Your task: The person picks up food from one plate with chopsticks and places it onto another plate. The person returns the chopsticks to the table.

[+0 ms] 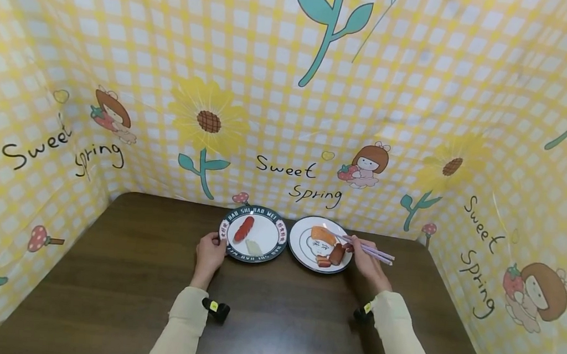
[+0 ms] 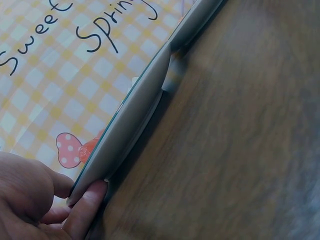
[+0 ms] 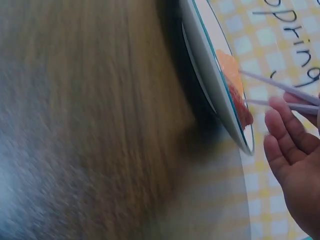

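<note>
My left hand [image 1: 210,255] pinches the near-left rim of a dark-green-rimmed plate [image 1: 264,211], with fingers above and below the edge in the left wrist view. On that plate lie a red scored sausage [image 1: 244,229] and a pale, flat piece [image 1: 253,247]. Purple chopsticks [image 1: 379,254] are held in my right hand [image 1: 370,263], just right of a white plate [image 1: 299,247] with a thin dark rim. Their tips reach the orange slice [image 1: 323,235], which looks like salmon. Reddish-brown meat pieces [image 1: 337,254] lie below it, around a drawn face on the plate.
Both plates stand side by side at the back of a dark wooden table [image 1: 272,315]. Behind and beside it hangs a yellow checked cloth [image 1: 278,115] with flower prints. A black band [image 1: 216,308] sits on my left wrist, another [image 1: 364,312] on the right.
</note>
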Action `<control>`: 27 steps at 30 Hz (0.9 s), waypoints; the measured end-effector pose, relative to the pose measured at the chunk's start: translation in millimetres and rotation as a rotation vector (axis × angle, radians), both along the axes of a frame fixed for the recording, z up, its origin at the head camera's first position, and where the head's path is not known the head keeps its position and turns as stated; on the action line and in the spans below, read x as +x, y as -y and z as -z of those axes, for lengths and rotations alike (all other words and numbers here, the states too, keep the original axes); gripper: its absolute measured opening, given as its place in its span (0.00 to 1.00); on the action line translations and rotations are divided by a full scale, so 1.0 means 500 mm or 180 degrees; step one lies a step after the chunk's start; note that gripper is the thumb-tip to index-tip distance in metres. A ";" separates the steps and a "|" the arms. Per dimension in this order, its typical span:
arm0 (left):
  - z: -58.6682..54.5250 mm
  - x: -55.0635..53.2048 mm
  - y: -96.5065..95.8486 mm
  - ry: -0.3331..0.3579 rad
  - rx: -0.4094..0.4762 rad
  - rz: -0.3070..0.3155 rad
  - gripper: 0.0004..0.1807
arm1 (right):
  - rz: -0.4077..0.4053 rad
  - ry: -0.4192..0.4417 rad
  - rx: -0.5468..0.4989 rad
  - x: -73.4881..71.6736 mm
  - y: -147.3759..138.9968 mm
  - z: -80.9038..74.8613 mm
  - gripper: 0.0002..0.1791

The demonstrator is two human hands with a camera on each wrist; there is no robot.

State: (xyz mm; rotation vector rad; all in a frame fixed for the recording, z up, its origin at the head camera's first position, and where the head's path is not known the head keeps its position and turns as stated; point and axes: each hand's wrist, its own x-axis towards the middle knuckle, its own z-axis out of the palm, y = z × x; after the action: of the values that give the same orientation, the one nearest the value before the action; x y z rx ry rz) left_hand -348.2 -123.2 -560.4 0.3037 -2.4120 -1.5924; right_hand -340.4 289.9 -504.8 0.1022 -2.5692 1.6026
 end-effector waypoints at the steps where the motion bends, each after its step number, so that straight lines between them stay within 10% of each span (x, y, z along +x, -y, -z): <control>1: 0.000 0.001 0.000 0.0021 0.0004 0.0007 0.18 | -0.0027 0.0022 -0.0024 0.005 0.001 -0.007 0.25; 20: 0.001 -0.003 0.000 0.0127 -0.0024 0.0011 0.21 | -0.0609 0.0101 -0.0068 0.007 -0.016 -0.011 0.26; 27: 0.002 -0.006 -0.001 0.0128 -0.0039 0.0011 0.21 | -0.0596 -0.0332 0.0567 0.012 0.016 -0.010 0.22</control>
State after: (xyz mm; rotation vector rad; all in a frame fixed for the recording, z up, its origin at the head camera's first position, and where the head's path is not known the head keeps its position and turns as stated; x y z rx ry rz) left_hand -351.1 -122.9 -561.5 0.3325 -2.4525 -1.5872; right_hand -334.4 281.7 -499.8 0.4417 -2.6825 1.3767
